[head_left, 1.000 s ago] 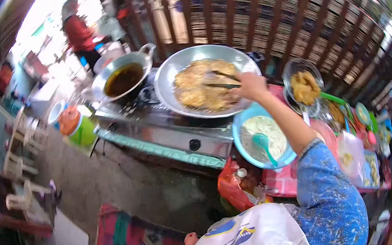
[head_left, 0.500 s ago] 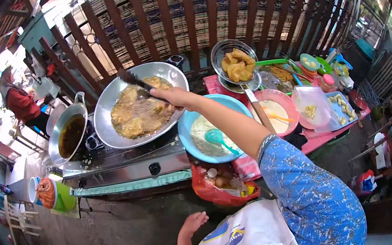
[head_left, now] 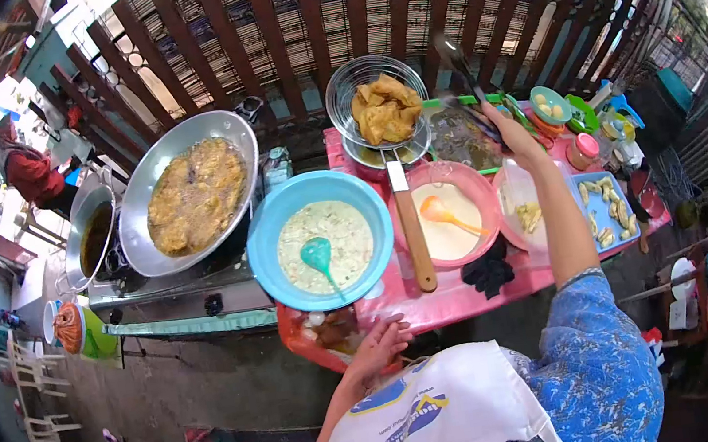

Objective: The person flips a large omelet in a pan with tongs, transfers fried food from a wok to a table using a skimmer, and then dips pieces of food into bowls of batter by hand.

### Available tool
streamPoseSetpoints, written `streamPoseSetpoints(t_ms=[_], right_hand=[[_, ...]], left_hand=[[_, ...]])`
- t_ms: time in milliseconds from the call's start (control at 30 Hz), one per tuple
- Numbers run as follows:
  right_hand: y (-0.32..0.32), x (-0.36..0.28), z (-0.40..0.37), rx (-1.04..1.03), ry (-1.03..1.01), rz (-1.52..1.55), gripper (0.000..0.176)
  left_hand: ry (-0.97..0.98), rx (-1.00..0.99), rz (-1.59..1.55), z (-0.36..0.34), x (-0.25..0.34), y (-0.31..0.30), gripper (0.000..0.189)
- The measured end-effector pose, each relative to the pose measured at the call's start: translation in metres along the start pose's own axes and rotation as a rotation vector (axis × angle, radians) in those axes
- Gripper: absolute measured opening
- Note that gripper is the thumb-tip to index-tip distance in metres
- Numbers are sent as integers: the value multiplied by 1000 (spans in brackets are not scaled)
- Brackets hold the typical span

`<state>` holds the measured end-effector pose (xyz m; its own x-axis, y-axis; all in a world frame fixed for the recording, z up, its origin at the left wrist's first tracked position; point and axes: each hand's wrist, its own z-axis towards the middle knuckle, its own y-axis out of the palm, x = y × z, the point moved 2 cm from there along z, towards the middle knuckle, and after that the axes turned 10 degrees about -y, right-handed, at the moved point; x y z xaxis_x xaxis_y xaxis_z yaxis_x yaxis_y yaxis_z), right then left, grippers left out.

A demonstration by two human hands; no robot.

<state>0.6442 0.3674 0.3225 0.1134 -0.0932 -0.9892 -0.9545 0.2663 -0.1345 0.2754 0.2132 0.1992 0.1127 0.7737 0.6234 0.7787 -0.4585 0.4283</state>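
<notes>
Tongs (head_left: 467, 74) are shifting from the frying pan (head_left: 135, 227), where fritters (head_left: 195, 197) are bubbling, to above the green-rimmed tray (head_left: 447, 102); the right hand (head_left: 512, 133) is gripping them, arms apart, while the left hand (head_left: 378, 348) is hanging empty, and lowering them would be calling for care beside the egg bowl (head_left: 568, 112)

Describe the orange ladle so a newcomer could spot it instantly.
Start at the pink-covered table below the slatted fence. Right of the big blue basin sits a smaller pink bowl of pale liquid. The orange ladle rests there; the basin holds a teal ladle.
</notes>
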Motion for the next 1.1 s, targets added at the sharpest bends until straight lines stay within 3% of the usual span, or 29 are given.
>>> streamPoseSetpoints(t_ms=[33,100,133,200,300,467,567,633,700,733,767,833,900,1033,1100], right_hand=[[-33,22,9,56,-6,-255,62],[-84,68,31,179,-261,-851,74],[-92,74,35,164,-265,-845,74],[-102,88,45,128,-56,-1225,72],[-102,102,63,98,7,-1370,76],[-102,126,84,-67,60,-1517,89],[-103,126,83,18,-109,-1592,86],[-101,114,81,9,-72,-1446,80],[-103,114,76,135,-325,-1106,60],[-100,113,68,178,-602,-1026,42],[-94,105,58,167,-617,-1026,42],[-74,83,32,99,-439,-811,33],[-55,82,11,82,-615,-615,27],[-6,70,-33,-83,-417,-403,22],[25,60,-54,-199,-259,-347,23]], left_hand=[[7,80,-50,11,4,8,37],[13,85,-169,28,8,18,37],[-2,32,-272,36,12,23,38],[-38,-14,-401,48,21,32,40],[-73,-50,-404,67,33,38,37],[-60,85,-290,84,61,54,28],[-84,179,-228,94,62,55,24],[-80,211,-230,99,61,56,22],[49,406,-42,95,67,60,24],[59,411,-54,92,69,61,24],[106,428,-13,89,73,61,23],[165,455,13,77,81,64,21],[153,383,-32,60,89,68,28],[200,387,-28,41,81,63,28],[173,288,-45,13,85,67,26]])
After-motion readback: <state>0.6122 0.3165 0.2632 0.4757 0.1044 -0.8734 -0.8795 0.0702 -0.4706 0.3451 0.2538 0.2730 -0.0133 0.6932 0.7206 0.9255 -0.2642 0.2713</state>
